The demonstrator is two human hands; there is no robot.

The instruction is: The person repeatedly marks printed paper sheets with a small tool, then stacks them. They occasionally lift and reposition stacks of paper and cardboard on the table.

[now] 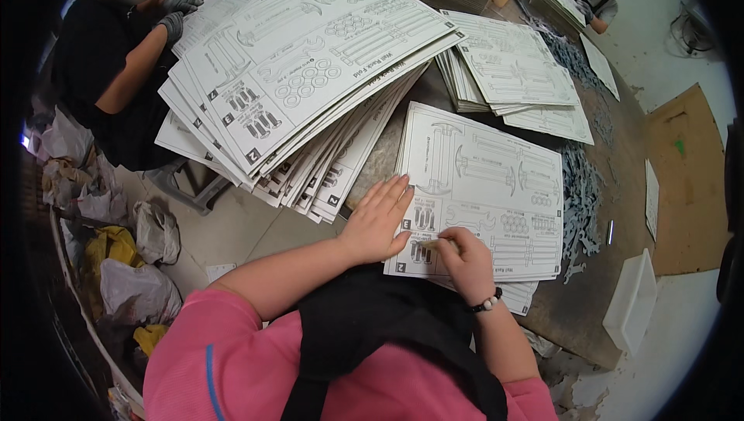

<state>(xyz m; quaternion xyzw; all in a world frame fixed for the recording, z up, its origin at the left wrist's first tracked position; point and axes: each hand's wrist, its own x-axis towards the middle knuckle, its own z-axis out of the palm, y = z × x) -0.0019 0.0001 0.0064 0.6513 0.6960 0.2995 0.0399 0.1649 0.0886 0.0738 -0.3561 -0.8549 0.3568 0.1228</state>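
At 8 to 9 o'clock, bags (139, 293) lie heaped, cut off by the dark lens rim. At 10 o'clock, a co-worker (105, 76) in grey gloves is partly in view, head blurred. A large pile (325, 41) of printed sheets lies fanned at 11 o'clock. The left hand (376, 221), near centre, is palm down, fingers extended, nearly together, thumb apart; it presses the left edge of the top sheet (496, 177), which lies on a stack at 3 o'clock. The right hand (463, 260), at 4 o'clock, has thumb and forefinger pinched on a small pale item (428, 244) over the sheet's lower left; its kind cannot be made out, and the remaining fingers are partly hidden. Grey strips (581, 212) lie at 3 o'clock, tangled, individual shapes indistinct. A white tray (629, 305) stands at 4 o'clock.
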